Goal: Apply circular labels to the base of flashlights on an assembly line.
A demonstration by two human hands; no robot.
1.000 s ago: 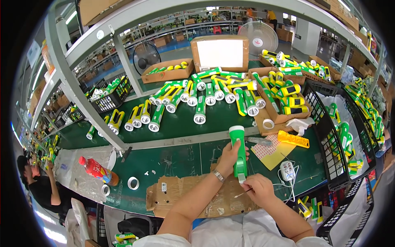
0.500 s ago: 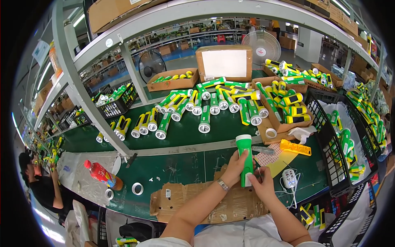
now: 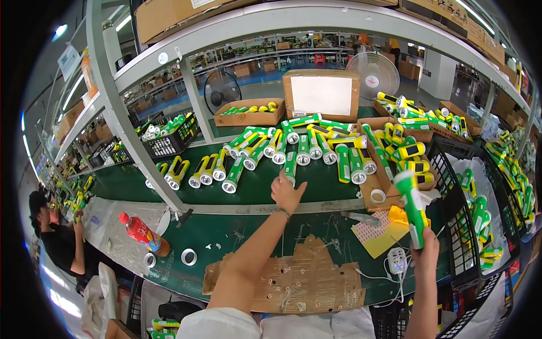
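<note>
My right hand [image 3: 427,248] is closed around the lower end of a green flashlight [image 3: 415,217], holding it up on the right with its pale head at the top, slightly blurred. My left hand [image 3: 287,195] reaches over the green work surface to another green flashlight [image 3: 290,164] lying in front of the row. Its fingers are at that flashlight's near end and cover the lamp head, while the thumb sticks out to the right, apart from it. More green flashlights [image 3: 233,174] and yellow ones [image 3: 208,169] lie side by side beyond my left hand.
A torn cardboard sheet [image 3: 316,277] lies before me. A red-labelled bottle [image 3: 144,233] and tape rolls [image 3: 189,257] are to the left. Rightward are a yellow sheet [image 3: 377,240], a power strip [image 3: 397,261] and a black crate [image 3: 451,226] of flashlights. A metal post [image 3: 135,141] rises at left.
Both hands were together on one green flashlight. The right hand has carried it off to the right, while the left hand has let go and reached forward to another flashlight.
</note>
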